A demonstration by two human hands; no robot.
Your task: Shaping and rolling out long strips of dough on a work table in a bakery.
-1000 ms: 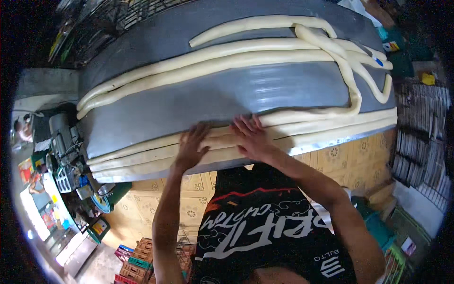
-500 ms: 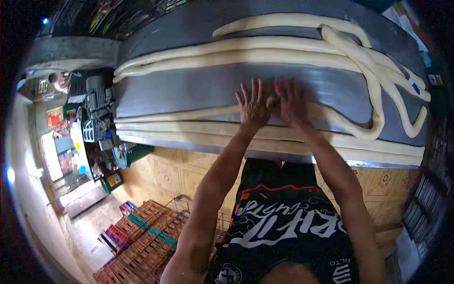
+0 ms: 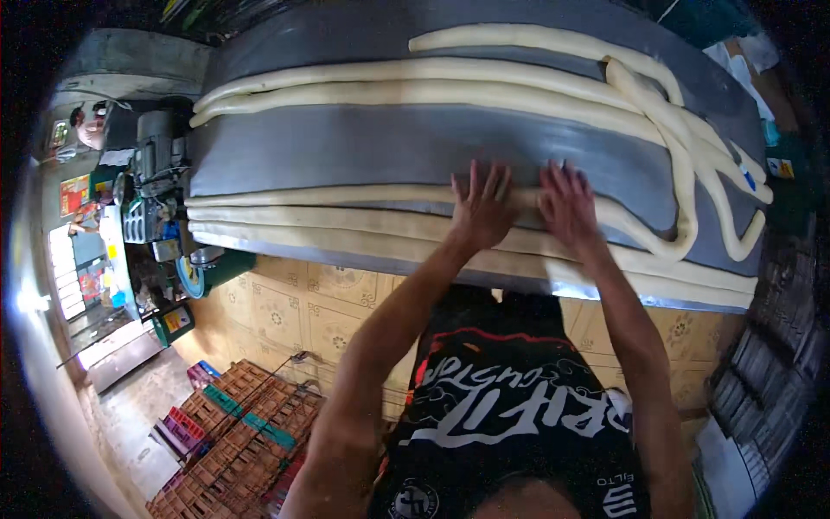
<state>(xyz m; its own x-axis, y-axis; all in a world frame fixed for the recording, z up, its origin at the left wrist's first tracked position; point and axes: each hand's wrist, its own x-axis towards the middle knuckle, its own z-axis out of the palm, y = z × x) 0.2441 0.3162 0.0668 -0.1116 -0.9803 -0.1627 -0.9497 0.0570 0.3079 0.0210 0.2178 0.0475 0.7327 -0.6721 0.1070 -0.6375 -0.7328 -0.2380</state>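
Observation:
A long rope of pale dough (image 3: 346, 195) runs along the near part of a grey metal table (image 3: 346, 149). My left hand (image 3: 484, 209) lies flat over this rope, fingers spread and pointing away from me. Beside it, my right hand (image 3: 569, 208) also rests on the rope with its fingers stretched out. A short stretch of dough shows between the two hands; what lies under the palms is hidden. To the right, the rope thickens and bends back up the table in a loop (image 3: 683, 199). Neither hand is wrapped round anything.
Two more dough ropes (image 3: 328, 218) lie along the near edge. Farther back lie two long ropes (image 3: 389, 93) and a shorter one (image 3: 519, 36), crossing in a tangle at the right. A motor (image 3: 156, 143) stands beyond the left end; stacked brown crates (image 3: 233, 432) are lower left.
Both hands have shifted rightward and slightly toward me, with a wider gap between them. The right hand's fingers, blurred before, are now clearer. The whole view has shifted a little.

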